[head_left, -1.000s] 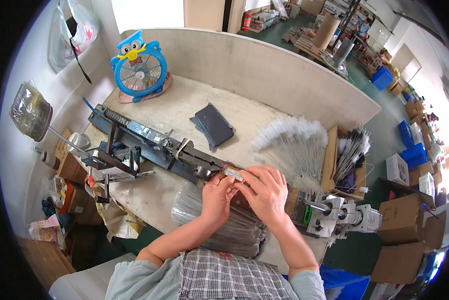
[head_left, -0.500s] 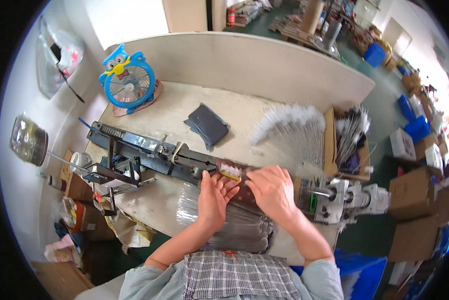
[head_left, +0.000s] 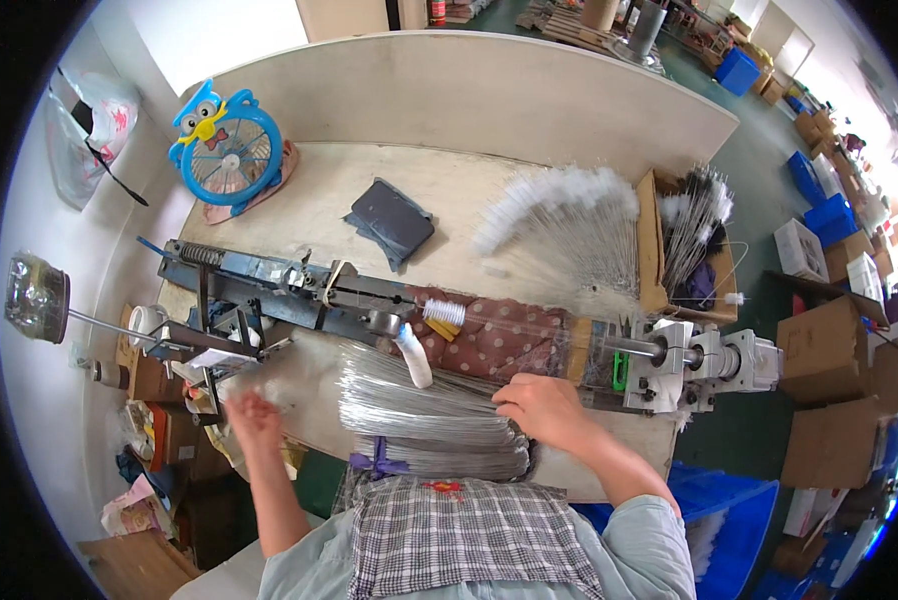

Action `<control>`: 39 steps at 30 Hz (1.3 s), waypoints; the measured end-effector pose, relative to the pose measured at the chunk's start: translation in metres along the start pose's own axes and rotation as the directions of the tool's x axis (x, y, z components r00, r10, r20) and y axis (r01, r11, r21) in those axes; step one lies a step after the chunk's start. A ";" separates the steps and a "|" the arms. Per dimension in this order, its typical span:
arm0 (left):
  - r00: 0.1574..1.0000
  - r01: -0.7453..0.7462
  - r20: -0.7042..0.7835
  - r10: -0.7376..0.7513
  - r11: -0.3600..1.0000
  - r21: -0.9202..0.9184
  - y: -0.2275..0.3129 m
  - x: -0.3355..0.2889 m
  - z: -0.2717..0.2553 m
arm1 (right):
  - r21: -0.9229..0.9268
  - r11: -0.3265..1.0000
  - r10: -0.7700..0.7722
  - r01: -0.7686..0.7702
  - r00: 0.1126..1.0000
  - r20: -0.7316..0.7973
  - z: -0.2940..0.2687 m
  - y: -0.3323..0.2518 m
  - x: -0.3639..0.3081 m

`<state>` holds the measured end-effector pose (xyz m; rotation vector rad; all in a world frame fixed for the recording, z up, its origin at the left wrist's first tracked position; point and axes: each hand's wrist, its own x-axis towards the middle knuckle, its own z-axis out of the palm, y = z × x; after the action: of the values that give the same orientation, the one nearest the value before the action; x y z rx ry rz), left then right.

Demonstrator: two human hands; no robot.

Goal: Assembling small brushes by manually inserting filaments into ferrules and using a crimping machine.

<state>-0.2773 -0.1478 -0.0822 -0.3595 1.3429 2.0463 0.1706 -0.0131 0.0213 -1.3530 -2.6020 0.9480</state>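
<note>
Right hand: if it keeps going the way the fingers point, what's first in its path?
Right hand points left, so probably the bundle of thin wires it already rests on; depth is unclear.

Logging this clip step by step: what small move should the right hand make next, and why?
Probably pinch a wire from the wire bundle and carry it up to the machine. The right hand rests on the bundle's right end, its grip hidden, while the left hand is off at the bundle's left, blurred. A brush sits in the machine.
</note>
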 end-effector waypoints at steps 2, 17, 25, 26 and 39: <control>0.985 -0.173 -0.015 0.174 0.984 0.046 0.037 0.034 -0.035 | -0.003 1.000 -0.017 0.017 0.999 -0.032 -0.008 -0.002 0.001; 0.968 0.093 0.228 -0.102 0.995 0.048 -0.061 -0.048 0.029 | -0.134 0.990 0.017 -0.040 0.986 -0.163 -0.008 0.013 -0.005; 0.730 -0.014 0.553 -0.402 0.800 0.599 -0.128 -0.175 0.160 | -0.147 0.989 -0.007 -0.025 0.977 -0.212 0.001 0.022 -0.018; 0.816 -0.078 0.495 -0.298 0.793 0.605 -0.133 -0.188 0.167 | -0.146 0.989 0.006 -0.039 0.976 -0.220 0.002 0.020 -0.020; 0.206 0.710 0.646 -0.735 0.566 0.418 -0.022 -0.182 0.183 | -0.494 0.865 -0.058 -0.087 0.961 -0.271 -0.069 -0.012 -0.032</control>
<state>-0.1041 -0.0466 0.0821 -0.0178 0.4372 1.0682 0.2037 -0.0081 0.0903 -1.4686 -2.7093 0.0420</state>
